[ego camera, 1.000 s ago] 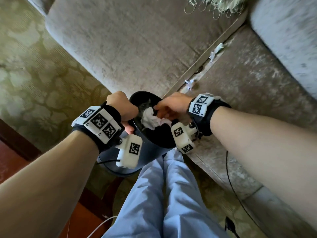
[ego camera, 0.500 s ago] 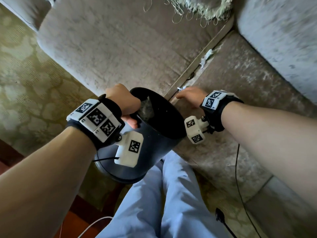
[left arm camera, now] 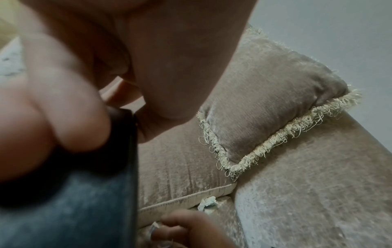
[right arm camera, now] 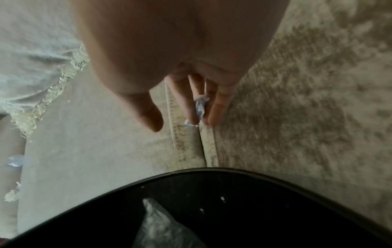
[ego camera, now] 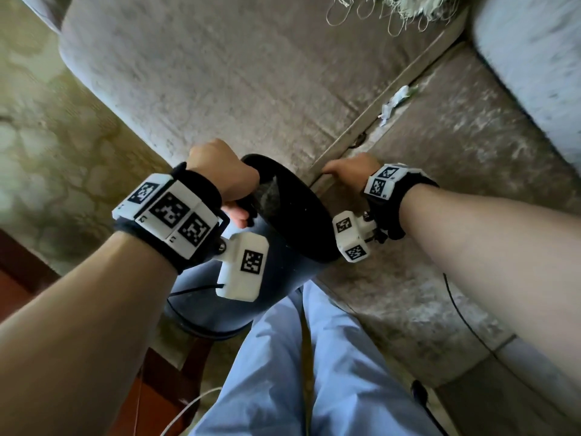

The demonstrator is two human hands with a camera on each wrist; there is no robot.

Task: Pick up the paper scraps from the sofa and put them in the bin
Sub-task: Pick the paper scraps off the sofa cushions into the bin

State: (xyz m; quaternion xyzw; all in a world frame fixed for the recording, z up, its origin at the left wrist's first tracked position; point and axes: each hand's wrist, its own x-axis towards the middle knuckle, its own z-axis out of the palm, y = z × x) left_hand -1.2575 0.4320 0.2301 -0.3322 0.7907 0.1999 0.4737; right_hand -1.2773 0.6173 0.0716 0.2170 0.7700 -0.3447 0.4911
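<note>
- Paper scrap lies in the seam between two sofa cushions, long axis along the seam; your right hand reaches down with straight fingers on either side of it, touching it.
- Another scrap sits farther up the same seam.
- Your left hand grips the rim of the bin, tilted against the sofa's front edge.
- Wristbands carry square coded markers, no readable writing.
- Fringed pillow rests at the sofa's back corner.
</note>
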